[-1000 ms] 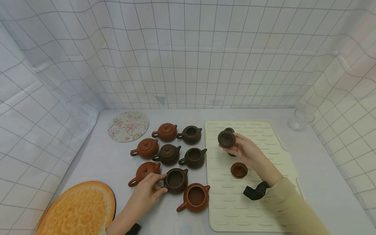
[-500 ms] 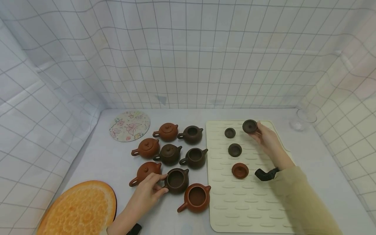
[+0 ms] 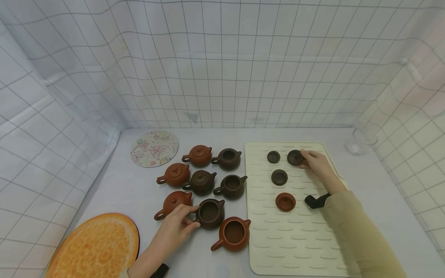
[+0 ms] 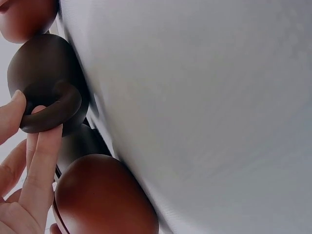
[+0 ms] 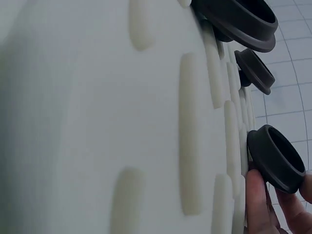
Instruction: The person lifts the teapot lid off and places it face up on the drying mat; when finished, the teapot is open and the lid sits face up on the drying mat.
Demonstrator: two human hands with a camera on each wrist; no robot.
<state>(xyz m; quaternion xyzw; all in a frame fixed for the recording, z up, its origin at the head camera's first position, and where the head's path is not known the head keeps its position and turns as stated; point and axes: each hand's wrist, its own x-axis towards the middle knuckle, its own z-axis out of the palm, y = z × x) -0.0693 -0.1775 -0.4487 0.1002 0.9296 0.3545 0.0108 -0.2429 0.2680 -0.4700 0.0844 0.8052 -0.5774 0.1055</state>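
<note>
My left hand pinches the handle of a dark brown lidless teapot standing on the white table; the left wrist view shows thumb and fingers at that handle. Over on the cream mat, my right hand holds a dark teapot lid by its edge, hollow side up. In the right wrist view this lid is at the mat's surface, fingers beneath and beside it. Two other dark lids and a red-brown lid lie upturned on the mat.
Red-brown lidded teapots, a dark lidded teapot, dark lidless teapots and a red-brown lidless teapot stand close together. A floral round mat, an orange round mat and a clear glass lie around.
My right hand has carried the dark lid rightward across the mat, then lowered it beside the small dark lid. The left hand has stayed at the dark teapot's handle.
</note>
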